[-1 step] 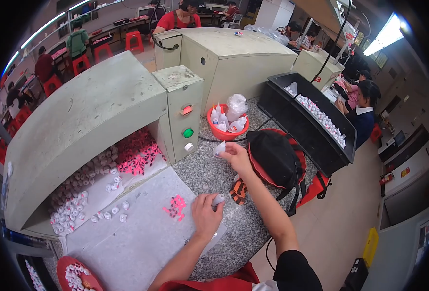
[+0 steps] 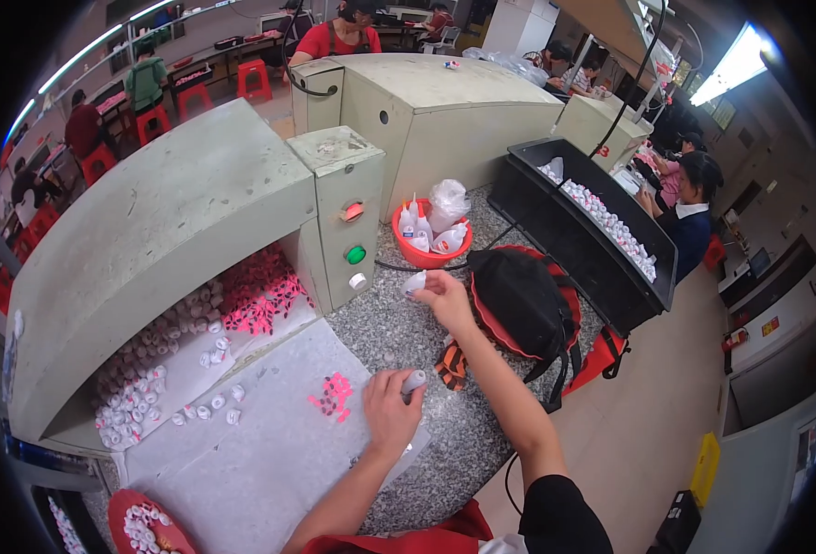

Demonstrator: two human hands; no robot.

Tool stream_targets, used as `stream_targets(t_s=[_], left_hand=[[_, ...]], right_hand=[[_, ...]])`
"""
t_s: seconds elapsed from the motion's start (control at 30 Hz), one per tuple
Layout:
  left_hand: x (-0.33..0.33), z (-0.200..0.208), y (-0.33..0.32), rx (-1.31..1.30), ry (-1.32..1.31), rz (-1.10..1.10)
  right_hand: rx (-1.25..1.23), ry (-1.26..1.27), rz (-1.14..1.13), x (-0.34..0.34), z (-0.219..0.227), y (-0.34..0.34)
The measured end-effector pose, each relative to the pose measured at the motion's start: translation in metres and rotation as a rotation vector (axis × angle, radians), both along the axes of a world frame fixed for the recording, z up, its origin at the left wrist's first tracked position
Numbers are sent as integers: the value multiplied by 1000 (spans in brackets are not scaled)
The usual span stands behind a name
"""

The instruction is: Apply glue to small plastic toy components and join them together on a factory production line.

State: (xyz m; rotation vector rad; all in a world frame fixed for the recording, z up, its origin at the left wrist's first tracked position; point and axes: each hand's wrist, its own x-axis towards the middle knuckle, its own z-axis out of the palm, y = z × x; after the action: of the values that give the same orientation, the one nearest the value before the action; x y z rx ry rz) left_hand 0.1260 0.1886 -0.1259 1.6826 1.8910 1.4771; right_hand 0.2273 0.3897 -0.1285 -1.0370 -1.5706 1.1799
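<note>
My right hand (image 2: 447, 300) is closed on a small whitish squeeze bottle (image 2: 414, 283), held tilted over the speckled stone worktop below the red bowl (image 2: 433, 261). That bowl holds several white squeeze bottles with pointed tips and a crumpled clear bag. My left hand (image 2: 390, 408) rests low at the edge of a white sheet (image 2: 242, 471), its fingers wrapped round a small grey-white cylinder (image 2: 414, 380) whose lower part is hidden. To its left, on the sheet, lies a small pile of pink pieces (image 2: 332, 395) with dark spots. Several small white rounded pieces (image 2: 218, 402) lie farther left.
A grey-green machine (image 2: 177, 198) with an arched opening stands at left; white and pink pieces fill its mouth. A black bag (image 2: 519, 300) and an orange-black cloth (image 2: 451, 365) lie beside my right arm. Behind is a black tray (image 2: 602, 231) of white pieces. Co-workers sit beyond.
The bottle in my right hand has shifted slightly left and leans over more. My left hand has hardly moved.
</note>
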Motion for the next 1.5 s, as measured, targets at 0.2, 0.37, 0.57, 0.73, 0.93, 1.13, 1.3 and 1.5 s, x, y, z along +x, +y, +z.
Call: stream_targets(t_s=[0.2,0.37,0.57,0.73,0.93,1.13,1.3,1.5], left_hand=[[-5,-1,-2,-3,1,24],[-8,0,-3,-7,27,19],[-7,2,-3,-10,29,15],[-6,2,-1,-11,28,19],[-4,2,-2,1,24,19],[-8,3,-4,-26,23,22],[-7,0,-3,-24,14,17],[-6,0,-3,-21,20,7]], right_hand=[[76,-397,-98,-17,17,-6],[421,-484,-401,-3,46,-13],[259,-764,-626,10,80,34],[117,-951,-593,-1,83,52],[123,-711,-513,14,88,56],[-195,110,-142,38,133,24],[-209,130,-14,48,151,9],[-236,164,-4,49,153,11]])
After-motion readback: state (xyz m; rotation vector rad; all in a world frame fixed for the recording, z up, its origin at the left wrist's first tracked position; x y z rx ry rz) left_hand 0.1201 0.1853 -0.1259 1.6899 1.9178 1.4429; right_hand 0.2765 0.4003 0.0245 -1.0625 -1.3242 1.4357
